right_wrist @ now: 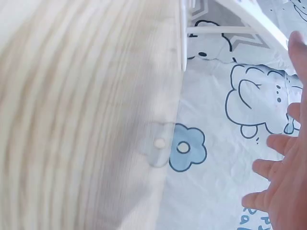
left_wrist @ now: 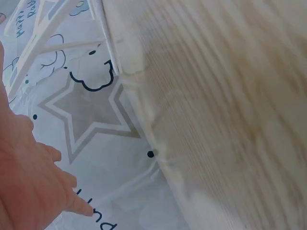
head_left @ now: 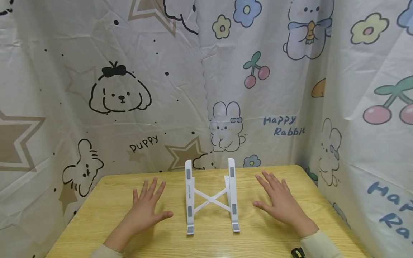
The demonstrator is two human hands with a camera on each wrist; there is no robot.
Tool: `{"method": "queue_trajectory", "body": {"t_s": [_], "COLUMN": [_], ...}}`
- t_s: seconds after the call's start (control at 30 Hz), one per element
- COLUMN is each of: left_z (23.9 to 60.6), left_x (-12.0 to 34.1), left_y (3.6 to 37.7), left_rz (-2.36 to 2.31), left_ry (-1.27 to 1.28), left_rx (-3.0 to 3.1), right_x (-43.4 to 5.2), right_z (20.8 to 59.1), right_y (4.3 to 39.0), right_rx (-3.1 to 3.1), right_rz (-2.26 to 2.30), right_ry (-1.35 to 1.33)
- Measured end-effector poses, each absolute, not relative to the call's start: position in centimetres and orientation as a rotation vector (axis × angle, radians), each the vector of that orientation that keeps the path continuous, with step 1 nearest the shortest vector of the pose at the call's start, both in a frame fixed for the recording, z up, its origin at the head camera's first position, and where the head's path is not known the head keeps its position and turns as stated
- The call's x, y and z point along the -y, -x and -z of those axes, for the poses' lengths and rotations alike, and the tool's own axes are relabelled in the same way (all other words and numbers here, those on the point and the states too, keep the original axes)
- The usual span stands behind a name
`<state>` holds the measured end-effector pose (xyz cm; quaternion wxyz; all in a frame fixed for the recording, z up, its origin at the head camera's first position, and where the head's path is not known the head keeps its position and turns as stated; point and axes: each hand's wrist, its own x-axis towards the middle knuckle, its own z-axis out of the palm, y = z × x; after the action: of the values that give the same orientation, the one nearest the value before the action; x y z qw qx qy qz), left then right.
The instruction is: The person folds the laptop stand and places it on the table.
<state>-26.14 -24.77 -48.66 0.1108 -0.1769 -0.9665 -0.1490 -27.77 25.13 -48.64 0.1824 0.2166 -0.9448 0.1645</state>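
A white folding laptop stand (head_left: 211,199) stands unfolded in the middle of the wooden table, with grey pads on its two sloping rails and crossed bars between them. To its left, my left hand (head_left: 145,209) is spread with fingers straight and holds nothing. On the other side, my right hand (head_left: 280,200) is likewise spread, its thumb pointing toward the stand without touching it. In the left wrist view, part of the stand (left_wrist: 36,48) shows beyond the left hand (left_wrist: 31,177). The right wrist view has a white rail (right_wrist: 259,21) near the right hand (right_wrist: 288,177).
The wooden table (head_left: 155,240) reaches back to a curtain (head_left: 180,107) printed with puppies, rabbits, stars and cherries. More of this curtain hangs along the left and right sides. A dark band (head_left: 297,252) shows at the right sleeve.
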Motion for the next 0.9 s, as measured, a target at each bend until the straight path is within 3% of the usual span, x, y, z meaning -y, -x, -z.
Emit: {"method": "queue_trajectory", "body": {"t_s": [0.37,0.9], "left_z": [48.7,47.9], "left_x": [23.5,22.0], "left_y": [26.3,26.1], "left_rz": [0.727,1.501], "left_ry": [0.53,0.414], "left_rx": [2.816,2.76], "right_x": [-24.1,-23.5], "right_z": [48.8,49.0], "right_y": [27.8,28.3], "right_rx": [2.739,2.689], "right_rz": [-0.784,-1.496], "right_ry": [-0.517,-0.542]}}
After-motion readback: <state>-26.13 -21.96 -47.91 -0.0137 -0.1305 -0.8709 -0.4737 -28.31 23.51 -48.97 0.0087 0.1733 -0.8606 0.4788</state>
